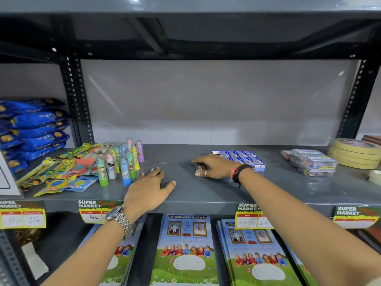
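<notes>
A small box (199, 167) lies on the grey shelf (185, 154), a little right of its middle and well back from the front edge. The right hand (214, 167) covers it from above, fingers curled over the top and thumb at the near side, so it grips the box; most of the box is hidden and its print is too blurred to read, though it looks like a pale carton. That hand wears a ring (206, 174) and a dark wristband (240, 172).

Just behind the hand sits a row of blue boxes (245, 158), touching or nearly touching the knuckles.

The left hand (147, 190) rests flat on the shelf near the front edge, fingers straight and spread, holding nothing, with a metal watch (119, 218) on the wrist. The two hands are apart.

Just left of the left hand stand coloured tubes (123, 162), upright in a cluster, with flat packets (61, 172) strewn beside them and blue bags (39, 129) stacked further left. At the right end are clear cases (313, 163) and a stack of tape rolls (354, 153). Price tags (92, 211) hang along the front lip, and booklets (185, 250) lie on the level below.
</notes>
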The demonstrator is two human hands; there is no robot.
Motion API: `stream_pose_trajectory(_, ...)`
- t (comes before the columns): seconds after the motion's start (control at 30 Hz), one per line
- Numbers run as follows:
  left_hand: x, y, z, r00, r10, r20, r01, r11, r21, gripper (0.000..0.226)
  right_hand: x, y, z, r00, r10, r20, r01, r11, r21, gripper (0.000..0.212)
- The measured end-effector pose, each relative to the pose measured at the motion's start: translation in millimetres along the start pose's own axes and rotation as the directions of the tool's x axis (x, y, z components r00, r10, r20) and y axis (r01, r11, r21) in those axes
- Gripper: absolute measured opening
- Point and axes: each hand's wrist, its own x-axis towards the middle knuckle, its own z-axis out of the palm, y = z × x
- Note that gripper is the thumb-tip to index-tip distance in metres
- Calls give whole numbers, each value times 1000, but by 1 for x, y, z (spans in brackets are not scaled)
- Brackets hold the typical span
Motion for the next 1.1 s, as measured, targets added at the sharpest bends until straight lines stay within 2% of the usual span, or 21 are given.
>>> stream_pose_trajectory(0.13,-2,1,-2,1000,6,0,-6,1000,9,67,-1,2,3,994,-29,-102,34,998,56,49)
stream_pose_trajectory(0.2,-2,1,-2,1000,6,2,-6,1000,9,67,-6,5,0,979,-20,-203,65,974,219,47)
stream_pose_trajectory(0.3,-1,0,-1,1000,7,5,-7,1000,9,68,-14,13,-12,939,61,-337,123,858,498,43)
stream_pose_trajectory(0.4,0,-1,0,1000,13,-6,-13,1000,14,68,-25,22,-21,919,149,-365,155,714,682,45)
stream_pose_trajectory(0.47,1,-2,2,1000,12,-5,-12,1000,11,68,-33,31,-23,912,188,-365,163,650,742,48)
stream_pose_trajectory(0.6,4,-5,4,1000,9,1,-9,1000,0,70,-45,46,-21,921,233,-314,100,636,765,52)
stream_pose_trajectory(0.7,4,-5,4,1000,7,-5,-7,1000,7,70,-48,56,-18,934,261,-245,-2,688,725,52)
stream_pose_trajectory(0.87,3,-3,4,1000,3,-1,-3,1000,21,69,-50,64,-20,947,249,-201,-103,832,545,52)
stream_pose_trajectory(1.1,2,-1,4,1000,14,-5,-14,999,39,69,-44,64,-28,954,215,-210,-126,921,368,44)
